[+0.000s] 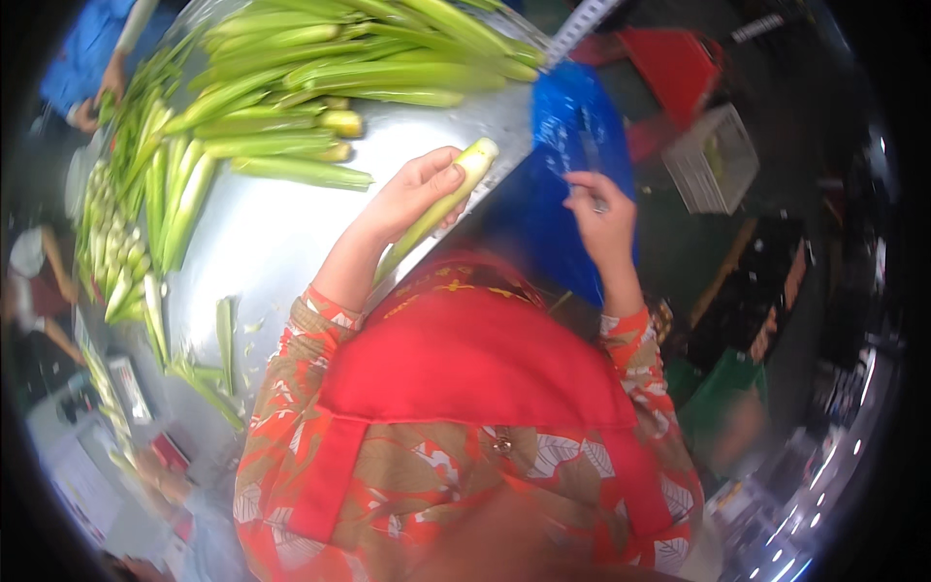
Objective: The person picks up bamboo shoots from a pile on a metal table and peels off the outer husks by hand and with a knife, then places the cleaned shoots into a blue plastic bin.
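Your left hand (pixel 412 194) is curled about halfway closed around a pale green, half-husked ear of young corn (pixel 441 204), thumb on the near side and fingers wrapped over the far side. The ear points up and to the right, and its blunt cut end pokes out past the right edge of the shiny metal table (pixel 272 242). Your right hand (pixel 601 209) is off the table to the right, over the blue plastic sack (pixel 572 145), and it is closed around a small knife with a thin grey blade (pixel 590 160) whose tip points away from you. The blade is blurred, so its edge direction cannot be told.

Far on the table lies a heap of long green unhusked corn ears (pixel 330 68), and along the left edge a row of small, pale stripped baby corn (pixel 107 242). Loose green husk strips (pixel 218 359) lie near you on the left. Another person's hand (pixel 107 82) reaches in at the far left corner.

The risks, as I judge them: the ear overhangs the table edge, so a loose grip could drop it beside the sack. Your thumb lies close along the husk, so a cut drawn toward your left hand could nick it. Your red apron (pixel 465 359) sits just under the ear, and a slipping blade could travel that way.
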`<state>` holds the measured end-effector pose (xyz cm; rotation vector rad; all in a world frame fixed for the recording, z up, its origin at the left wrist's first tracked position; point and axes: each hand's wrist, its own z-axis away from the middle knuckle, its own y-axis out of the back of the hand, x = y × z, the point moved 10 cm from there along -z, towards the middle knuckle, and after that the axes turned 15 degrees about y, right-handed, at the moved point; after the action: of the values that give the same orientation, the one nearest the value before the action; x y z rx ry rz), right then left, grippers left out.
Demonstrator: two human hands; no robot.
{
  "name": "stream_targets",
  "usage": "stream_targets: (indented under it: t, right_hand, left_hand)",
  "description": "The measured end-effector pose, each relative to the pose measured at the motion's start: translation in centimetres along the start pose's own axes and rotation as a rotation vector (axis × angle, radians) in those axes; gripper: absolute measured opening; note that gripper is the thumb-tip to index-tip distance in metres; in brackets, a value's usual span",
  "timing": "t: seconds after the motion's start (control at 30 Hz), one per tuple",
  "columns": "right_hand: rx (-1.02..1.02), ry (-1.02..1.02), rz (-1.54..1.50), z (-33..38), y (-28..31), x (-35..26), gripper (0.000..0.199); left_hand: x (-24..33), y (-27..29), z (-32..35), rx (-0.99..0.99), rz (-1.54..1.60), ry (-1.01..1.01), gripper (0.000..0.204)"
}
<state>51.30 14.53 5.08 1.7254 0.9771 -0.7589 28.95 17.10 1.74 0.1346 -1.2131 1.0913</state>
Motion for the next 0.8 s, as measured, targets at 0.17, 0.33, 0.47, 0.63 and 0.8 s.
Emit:
stream_targets:
  t: [0.17, 0.33, 0.47, 0.63, 0.8]
  right_hand:
    - [-0.170, 0.045, 0.149, 0.9, -1.6, -1.6, 0.016]
    - [0.083, -0.546, -0.181, 6.5, 2.9, 10.7, 0.036]
    - [-0.015, -0.820, -0.011, 10.8, 5.6, 15.6, 0.054]
    - [0.192, -0.472, 0.631, 9.0, 12.9, 15.1, 0.051]
    - [0.058, -0.310, 0.223, 8.2, 8.4, 13.6, 0.025]
  left_hand:
    - [-1.6, -3.9, -3.9, 0.018, -0.224, 0.133, 0.038]
    - [-1.5, -9.1, -8.5, -0.131, -0.266, 0.088, 0.044]
    - [-4.0, -12.6, -13.1, -0.196, -0.328, 0.219, 0.044]
    - [-8.0, -7.2, -15.4, 0.243, -0.887, 0.387, 0.059]
    - [-7.7, -6.0, -12.6, 0.100, -0.687, 0.478, 0.055]
